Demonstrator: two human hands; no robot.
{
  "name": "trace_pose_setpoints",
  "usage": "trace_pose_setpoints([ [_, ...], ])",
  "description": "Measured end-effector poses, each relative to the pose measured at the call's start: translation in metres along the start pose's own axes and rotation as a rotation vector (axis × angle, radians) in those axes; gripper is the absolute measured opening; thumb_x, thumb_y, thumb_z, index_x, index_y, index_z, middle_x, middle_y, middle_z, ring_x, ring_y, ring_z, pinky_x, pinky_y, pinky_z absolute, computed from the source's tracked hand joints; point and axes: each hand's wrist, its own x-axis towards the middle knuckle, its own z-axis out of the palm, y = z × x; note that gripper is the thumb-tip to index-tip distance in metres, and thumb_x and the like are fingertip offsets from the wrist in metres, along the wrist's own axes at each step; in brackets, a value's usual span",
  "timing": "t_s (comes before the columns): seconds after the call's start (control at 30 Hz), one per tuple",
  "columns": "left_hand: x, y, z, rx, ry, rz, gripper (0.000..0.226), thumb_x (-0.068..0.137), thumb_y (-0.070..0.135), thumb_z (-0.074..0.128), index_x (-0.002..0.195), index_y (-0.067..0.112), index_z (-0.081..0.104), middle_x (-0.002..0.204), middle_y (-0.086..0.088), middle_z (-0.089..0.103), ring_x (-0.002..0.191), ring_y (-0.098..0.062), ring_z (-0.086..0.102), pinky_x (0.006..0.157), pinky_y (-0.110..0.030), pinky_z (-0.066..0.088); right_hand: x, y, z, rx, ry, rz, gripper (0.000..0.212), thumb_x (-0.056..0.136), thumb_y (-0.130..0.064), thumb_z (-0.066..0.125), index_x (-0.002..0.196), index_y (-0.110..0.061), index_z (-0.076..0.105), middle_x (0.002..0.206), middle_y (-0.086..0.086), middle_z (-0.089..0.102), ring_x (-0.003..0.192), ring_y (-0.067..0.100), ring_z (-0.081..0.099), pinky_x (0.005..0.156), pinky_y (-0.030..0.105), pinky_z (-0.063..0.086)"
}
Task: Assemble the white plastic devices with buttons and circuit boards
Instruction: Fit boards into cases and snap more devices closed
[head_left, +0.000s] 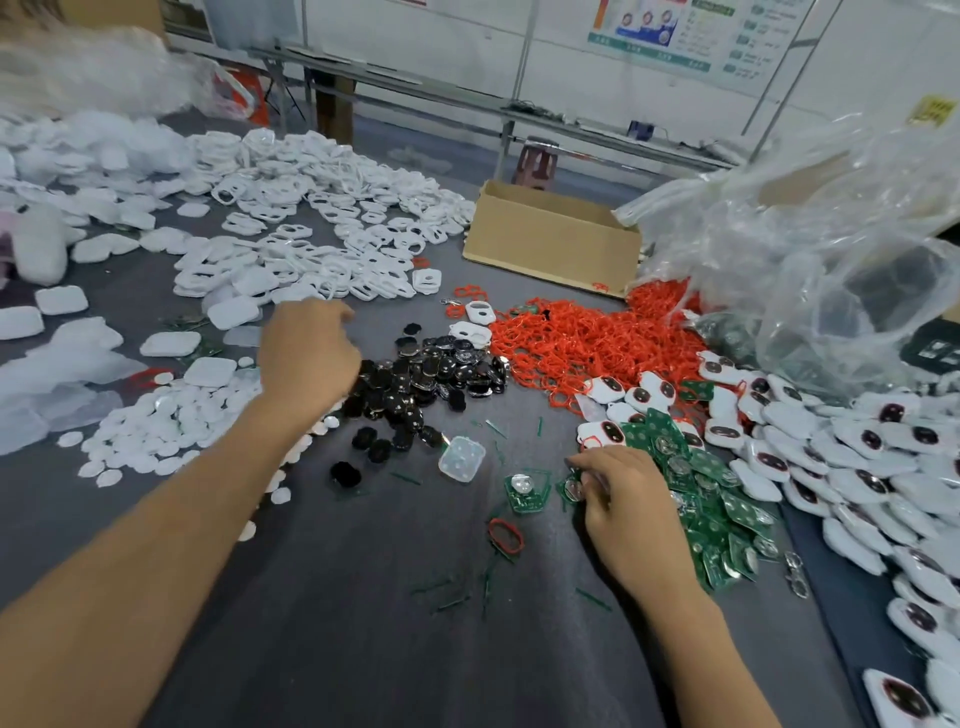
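Two hands: right hand (618, 501) tight on a circuit board (572, 489); left hand (307, 353), grip unclear, over black buttons (434, 371).

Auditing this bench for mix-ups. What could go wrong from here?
1. The red ring pile runs into the black buttons and the assembled white devices, so a stray part might be grabbed or missed.
2. Green slivers litter the grey mat around where the right hand pinches a green circuit board; one could end up trapped inside a housing.
3. The left hand reaches at the buttons' edge, fingertips hidden; a double pick seems possible.
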Motion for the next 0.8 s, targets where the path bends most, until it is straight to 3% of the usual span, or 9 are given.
trace_pose_setpoints([
  [0.07,0.019,-0.021,-0.003,0.169,-0.116,-0.069,0.025,0.084,0.006,0.055,0.104,0.002,0.068,0.103,-0.022,0.067,0.099,-0.04,0.058,0.075,-0.041,0.049,-0.001,0.0,0.0,0.011,0.005,0.004,0.028,0.08,0.008,0.06,0.1,-0.007,0.073,0.099,0.007,0.07,0.1,0.027,0.056,0.09,0.034,0.043],
  [0.17,0.029,-0.038,-0.003,0.238,-0.255,-0.104,0.02,0.086,0.016,0.056,0.091,-0.001,0.065,0.092,-0.02,0.066,0.09,-0.037,0.057,0.07,-0.036,0.047,-0.001,-0.001,-0.001,0.028,0.022,0.003,0.027,0.08,0.008,0.061,0.098,-0.008,0.073,0.098,0.005,0.069,0.1,0.025,0.056,0.089,0.029,0.041],
  [0.33,0.041,-0.041,-0.009,-0.017,-0.364,-0.231,0.021,0.08,0.014,0.073,0.095,0.001,0.071,0.094,-0.017,0.07,0.087,-0.032,0.065,0.073,-0.037,0.051,-0.002,0.0,-0.003,0.061,0.054,0.005,0.024,0.082,0.006,0.061,0.096,-0.009,0.074,0.097,0.002,0.069,0.1,0.023,0.056,0.088,0.021,0.034],
  [0.47,0.044,-0.038,-0.015,-0.238,-0.274,-0.293,0.013,0.081,0.006,0.071,0.093,0.011,0.07,0.094,-0.011,0.064,0.084,-0.025,0.055,0.067,-0.027,0.039,0.001,0.0,-0.005,0.119,0.104,0.004,0.023,0.081,0.006,0.063,0.091,-0.012,0.074,0.094,-0.002,0.069,0.098,0.021,0.057,0.086,0.016,0.032],
  [0.57,0.044,-0.037,-0.017,-0.34,-0.2,-0.274,0.02,0.088,0.004,0.059,0.101,0.013,0.071,0.112,-0.007,0.064,0.078,-0.018,0.053,0.059,-0.024,0.038,0.002,-0.001,-0.006,0.154,0.142,0.002,0.023,0.081,0.006,0.065,0.09,-0.014,0.073,0.092,-0.005,0.068,0.096,0.019,0.057,0.084,0.015,0.031],
  [0.67,0.04,-0.03,-0.028,-0.489,-0.104,-0.212,0.025,0.091,0.002,0.055,0.103,0.018,0.07,0.116,-0.009,0.065,0.07,-0.013,0.052,0.054,-0.02,0.042,0.004,-0.002,-0.008,0.199,0.186,0.052,0.024,0.08,0.007,0.064,0.09,-0.013,0.073,0.091,-0.005,0.069,0.093,0.017,0.057,0.082,0.017,0.032],
  [0.77,0.033,-0.009,-0.048,-0.605,0.011,-0.144,0.028,0.089,0.001,0.06,0.104,0.022,0.07,0.111,-0.007,0.069,0.085,-0.02,0.064,0.065,-0.022,0.051,0.015,0.0,-0.013,0.203,0.212,0.119,0.021,0.083,0.002,0.063,0.094,-0.011,0.074,0.094,-0.001,0.072,0.093,0.019,0.06,0.079,0.017,0.034],
  [0.8,0.026,0.001,-0.053,-0.673,0.002,-0.162,0.03,0.087,0.0,0.062,0.105,0.022,0.07,0.109,-0.005,0.069,0.086,-0.018,0.065,0.062,-0.02,0.052,0.023,0.001,-0.015,0.182,0.201,0.134,0.02,0.084,-0.001,0.062,0.096,-0.011,0.074,0.097,0.0,0.072,0.093,0.02,0.062,0.079,0.021,0.037],
])
